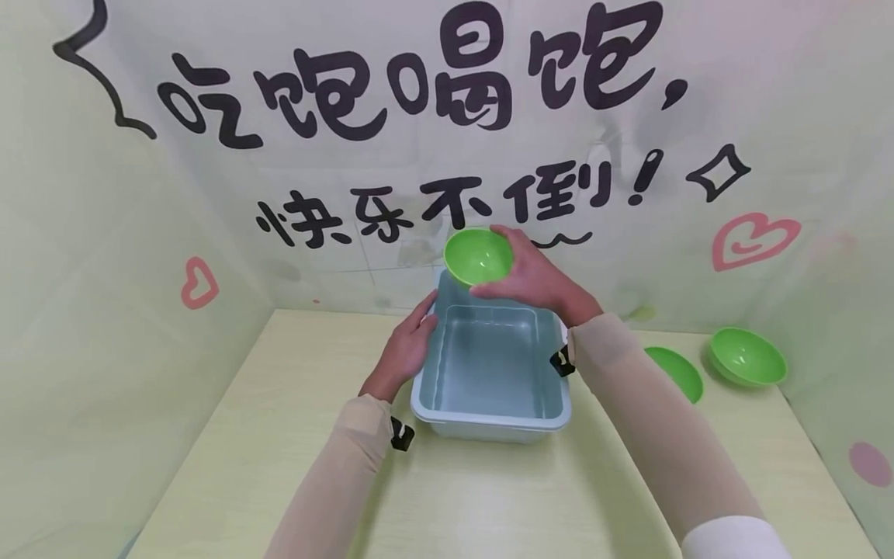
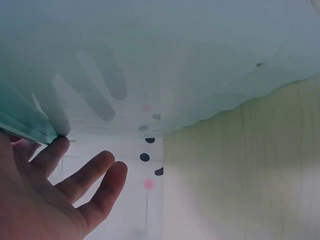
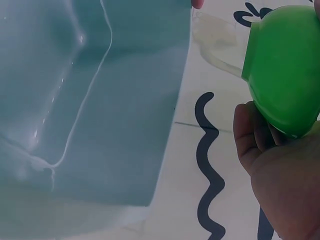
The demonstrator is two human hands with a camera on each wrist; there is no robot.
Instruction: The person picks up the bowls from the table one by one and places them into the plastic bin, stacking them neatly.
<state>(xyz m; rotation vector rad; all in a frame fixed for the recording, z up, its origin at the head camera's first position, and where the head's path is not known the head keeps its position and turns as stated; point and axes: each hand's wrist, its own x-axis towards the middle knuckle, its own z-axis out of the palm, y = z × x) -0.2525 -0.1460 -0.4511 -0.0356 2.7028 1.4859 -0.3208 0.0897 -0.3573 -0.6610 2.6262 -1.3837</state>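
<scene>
My right hand [image 1: 534,276] grips a small green bowl [image 1: 476,256] by its side, above the far end of a light blue plastic basin [image 1: 489,425]. The bowl is tilted, so its inside faces me in the head view. In the right wrist view, the rounded outside of the bowl [image 3: 287,70] shows, with fingers curled beneath it. My left hand [image 1: 408,345] holds the basin's left rim between thumb and index finger. Seen from the left wrist, its other fingers [image 2: 107,187] extend loosely below the rim, beside the basin's outer wall [image 2: 200,65].
Two more green bowls stand at the table's right: one in the corner [image 1: 747,357], another [image 1: 676,373] partly hidden by my right sleeve. A pale wood-grain table [image 1: 293,435] lies under the basin. White sheets with black lettering [image 1: 328,93] enclose the back and sides.
</scene>
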